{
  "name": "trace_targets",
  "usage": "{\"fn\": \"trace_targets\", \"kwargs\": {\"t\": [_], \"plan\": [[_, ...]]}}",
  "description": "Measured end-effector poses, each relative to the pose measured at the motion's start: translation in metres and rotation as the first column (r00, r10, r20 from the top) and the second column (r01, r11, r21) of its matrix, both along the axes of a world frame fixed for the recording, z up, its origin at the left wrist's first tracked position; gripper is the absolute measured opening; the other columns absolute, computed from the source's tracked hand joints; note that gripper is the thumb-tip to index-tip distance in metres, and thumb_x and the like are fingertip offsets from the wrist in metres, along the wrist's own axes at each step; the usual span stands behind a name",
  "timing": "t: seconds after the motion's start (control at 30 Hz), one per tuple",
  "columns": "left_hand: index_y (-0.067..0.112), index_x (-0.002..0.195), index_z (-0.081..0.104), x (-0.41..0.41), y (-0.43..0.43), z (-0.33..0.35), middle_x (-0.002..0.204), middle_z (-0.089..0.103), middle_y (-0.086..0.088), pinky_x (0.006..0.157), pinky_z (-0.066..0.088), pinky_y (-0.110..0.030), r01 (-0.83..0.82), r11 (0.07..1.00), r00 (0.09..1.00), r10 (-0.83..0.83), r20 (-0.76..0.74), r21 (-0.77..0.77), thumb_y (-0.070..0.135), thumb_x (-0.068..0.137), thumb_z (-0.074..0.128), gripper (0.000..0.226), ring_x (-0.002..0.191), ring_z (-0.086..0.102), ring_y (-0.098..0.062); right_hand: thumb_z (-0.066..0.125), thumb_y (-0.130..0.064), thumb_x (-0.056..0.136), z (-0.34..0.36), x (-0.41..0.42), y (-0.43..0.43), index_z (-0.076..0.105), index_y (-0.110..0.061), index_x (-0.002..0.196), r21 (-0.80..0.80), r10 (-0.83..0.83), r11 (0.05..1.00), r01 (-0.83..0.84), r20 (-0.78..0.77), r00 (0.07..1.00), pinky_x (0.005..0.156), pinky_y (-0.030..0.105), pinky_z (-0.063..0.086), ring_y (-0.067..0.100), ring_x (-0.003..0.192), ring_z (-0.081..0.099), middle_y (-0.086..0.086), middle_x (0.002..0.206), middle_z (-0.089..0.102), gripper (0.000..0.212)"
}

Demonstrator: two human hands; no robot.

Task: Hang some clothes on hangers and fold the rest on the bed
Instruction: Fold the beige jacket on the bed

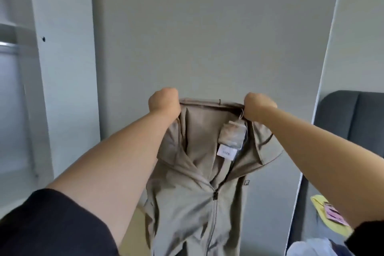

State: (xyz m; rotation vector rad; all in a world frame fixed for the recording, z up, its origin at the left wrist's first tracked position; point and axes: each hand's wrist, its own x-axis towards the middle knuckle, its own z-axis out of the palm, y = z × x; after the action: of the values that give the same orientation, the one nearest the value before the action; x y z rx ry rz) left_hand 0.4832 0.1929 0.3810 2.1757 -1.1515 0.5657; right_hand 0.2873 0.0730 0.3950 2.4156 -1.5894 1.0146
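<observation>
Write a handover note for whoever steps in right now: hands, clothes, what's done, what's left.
Left hand grips one side of the beige zip jacket's hood edge; right hand grips the other side. The jacket hangs in the air between them, zip partly closed, tags dangling inside the neck.
A yellow garment and a white garment lie on the bed, lower right. The wardrobe rail is at far left; no hanger is in view.
Done: jacket lifted and spread.
Left: hang or fold it, then handle the rest.
</observation>
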Motion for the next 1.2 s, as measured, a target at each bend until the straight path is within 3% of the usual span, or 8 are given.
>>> {"fn": "trace_targets", "kwargs": {"t": [0.13,0.27,0.43,0.63,0.77,0.87,0.97,1.2], "plan": [[0.005,0.074,0.063,0.022,0.004,-0.004,0.053,0.063,-0.007,0.046,0.042,-0.020,0.011,0.999,0.948,0.001,-0.317,0.038,0.004,0.085,0.046,0.021,0.042,0.060,-0.016,0.051,-0.004,0.079,-0.017,0.026,0.001,0.063,-0.009,0.086,0.095,0.044,0.995,-0.042,-0.028,0.999,0.063,0.030,0.046,0.031,0.074,0.059,0.009,0.077,0.061,0.014],[-0.006,0.067,0.053,0.032,0.015,-0.007,0.042,0.057,-0.013,0.036,0.044,-0.023,0.196,0.952,0.771,-0.002,-0.637,0.234,0.011,0.100,0.038,0.041,0.024,0.050,-0.017,0.032,0.005,0.087,-0.033,0.048,0.002,0.042,-0.004,0.058,0.420,0.050,0.907,-0.023,-0.051,0.997,0.038,0.020,0.035,0.019,0.037,0.042,0.004,0.030,0.040,0.032],[-0.006,0.069,0.055,0.049,0.019,-0.020,0.059,0.065,-0.015,0.056,0.050,-0.026,0.131,0.959,0.799,0.047,-0.599,0.251,0.007,0.097,0.039,0.035,0.046,0.061,-0.023,0.027,0.007,0.091,-0.036,0.055,0.008,0.038,-0.005,0.060,0.605,0.087,0.763,-0.226,0.251,0.964,0.028,0.010,0.026,0.014,0.022,0.034,0.005,0.033,0.040,0.035],[-0.001,0.070,0.062,0.045,0.008,-0.032,0.065,0.067,-0.015,0.058,0.056,-0.028,0.076,0.997,0.790,-0.041,-0.612,0.031,0.003,0.085,0.039,0.028,0.052,0.063,-0.023,0.029,-0.010,0.103,-0.026,0.058,0.017,0.052,0.012,0.095,0.831,-0.065,0.339,-0.441,0.489,0.870,0.033,0.027,0.049,0.024,0.044,0.066,0.022,0.064,0.068,0.032],[0.004,0.068,0.055,0.049,-0.001,-0.040,0.058,0.064,-0.017,0.066,0.060,-0.039,0.081,0.978,0.711,-0.191,-0.677,-0.190,0.003,0.082,0.044,0.018,0.060,0.067,-0.033,0.026,-0.017,0.102,-0.024,0.061,0.004,0.051,0.008,0.091,0.611,-0.142,0.536,-0.583,0.746,0.651,0.053,0.031,0.056,0.031,0.072,0.071,0.022,0.103,0.065,0.037],[0.009,0.073,0.057,0.050,-0.006,-0.053,0.078,0.064,-0.016,0.049,0.056,-0.034,0.079,0.958,0.685,-0.254,-0.683,-0.276,0.004,0.085,0.044,0.018,0.056,0.061,-0.030,0.043,-0.011,0.096,-0.023,0.057,-0.011,0.062,0.001,0.105,0.378,0.063,0.867,-0.325,0.563,0.824,0.076,0.031,0.053,0.027,0.100,0.067,0.017,0.120,0.064,0.025],[0.016,0.072,0.065,0.033,-0.015,-0.063,0.075,0.063,-0.006,0.059,0.054,-0.029,0.247,0.904,0.720,-0.412,-0.559,-0.348,-0.002,0.085,0.034,0.038,0.063,0.058,-0.023,0.041,-0.008,0.098,-0.041,0.051,-0.006,0.064,-0.007,0.091,0.497,0.249,0.754,-0.429,0.389,0.887,0.065,0.027,0.046,0.018,0.080,0.068,0.016,0.118,0.065,0.024],[0.015,0.088,0.071,0.002,-0.021,-0.054,0.039,0.042,0.015,0.035,0.022,-0.017,0.504,0.827,0.722,-0.562,-0.405,-0.250,-0.002,0.091,0.030,0.044,0.028,0.027,-0.006,0.067,-0.007,0.086,-0.098,0.069,0.019,0.055,-0.015,0.128,0.616,0.579,0.538,-0.575,0.225,0.784,0.092,0.028,0.044,0.019,0.114,0.057,0.005,0.121,0.060,0.044]]}}
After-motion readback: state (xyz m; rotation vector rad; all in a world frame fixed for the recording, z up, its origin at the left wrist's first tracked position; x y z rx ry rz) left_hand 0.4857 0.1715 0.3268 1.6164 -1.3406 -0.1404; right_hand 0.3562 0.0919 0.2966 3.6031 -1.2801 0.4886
